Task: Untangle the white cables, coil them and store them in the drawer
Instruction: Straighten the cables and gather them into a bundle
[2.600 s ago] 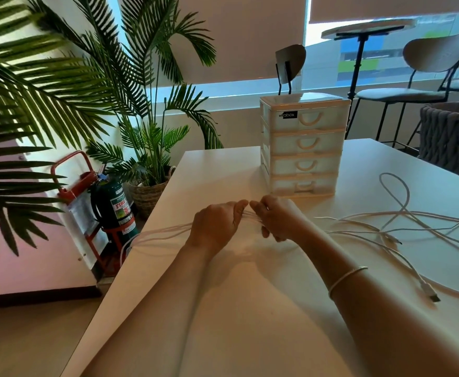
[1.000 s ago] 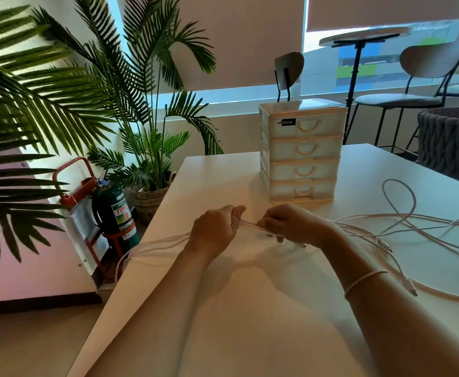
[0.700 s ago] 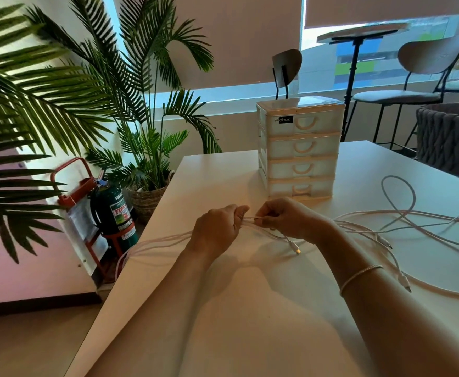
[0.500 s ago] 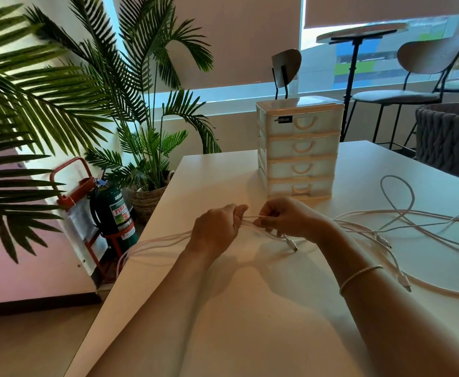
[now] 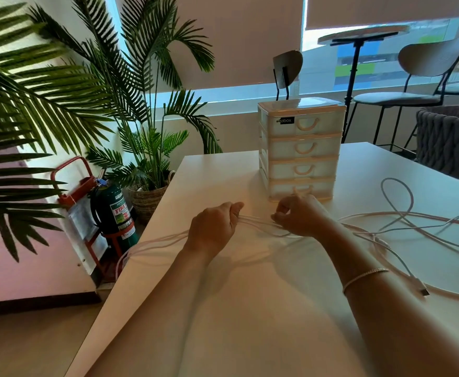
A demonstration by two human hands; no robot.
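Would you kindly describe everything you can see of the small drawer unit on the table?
The drawer unit is a small translucent white plastic tower with cream-coloured frames. It has four stacked drawers, all closed, each with a curved cream handle; the top drawer bears a black label. It stands upright on the white table, beyond the right hand, which partly hides its bottom handle. No cable appears to touch it.

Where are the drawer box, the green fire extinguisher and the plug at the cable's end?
drawer box point(image 5: 301, 148), head view, front of second drawer.
fire extinguisher point(image 5: 115, 213), head view, green body by its label.
cable plug point(image 5: 420, 287), head view, connector lying on the table.
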